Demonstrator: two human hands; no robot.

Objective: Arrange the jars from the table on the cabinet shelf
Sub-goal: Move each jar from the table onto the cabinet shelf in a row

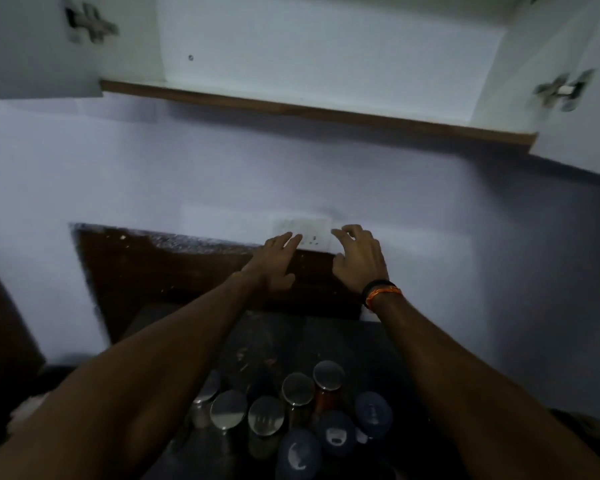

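Several jars stand grouped on the dark table (326, 341) near the bottom of the view. Some have shiny metal lids (266, 416), one of these holds something red (327, 400), and others have dark blue lids (373, 414). Above, the white cabinet shelf (291, 109) with a brown front edge is bare, both doors swung open. My left hand (274, 261) and my right hand (359, 259) reach forward over the table, near the wall, fingers spread and holding nothing. A dark and orange band circles my right wrist.
A white socket plate (302, 230) sits on the wall just behind my fingertips. Below it is a dark brown backsplash panel (153, 265). The open cabinet doors (32, 46) with metal hinges (563, 90) flank the shelf left and right.
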